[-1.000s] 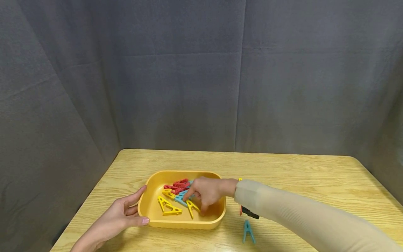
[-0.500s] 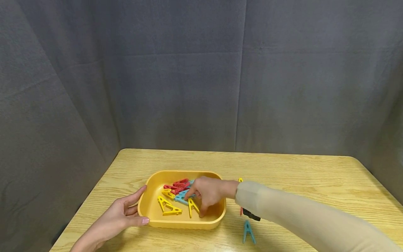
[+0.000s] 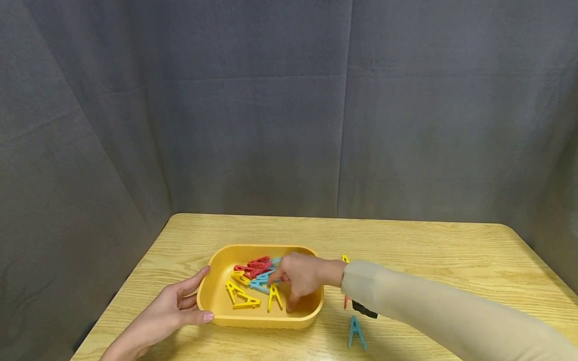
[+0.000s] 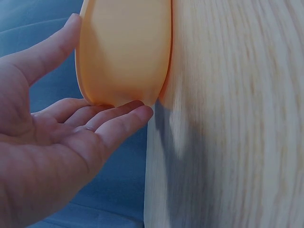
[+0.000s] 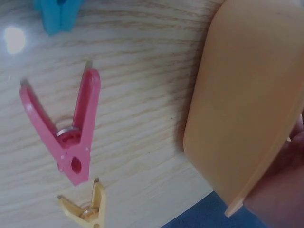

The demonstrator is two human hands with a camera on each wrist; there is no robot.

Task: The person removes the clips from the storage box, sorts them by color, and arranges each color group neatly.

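A yellow tray (image 3: 215, 307) on the wooden table (image 3: 406, 250) holds several red, yellow and blue clothes pegs. My right hand (image 3: 274, 282) reaches into it from the right. Its fingertips pinch the top of a yellow peg (image 3: 273, 298), which stands almost upright beside a blue peg (image 3: 259, 285). My left hand (image 3: 191, 302) rests flat against the tray's left side, thumb on the near rim. In the left wrist view its straight fingers (image 4: 102, 118) touch the tray's outer wall (image 4: 123, 47). The right wrist view shows only the tray's outside (image 5: 237, 109).
Three loose pegs lie on the table right of the tray: a blue peg (image 3: 355, 332), a red peg (image 5: 66, 137) and a yellow peg (image 5: 88, 209). A grey curtain hangs behind and to both sides. The table's left edge is close to my left hand.
My right hand has shifted slightly right and lifted. The yellow peg under its fingertips has turned from slanted to nearly upright. The left hand and the tray have not moved.
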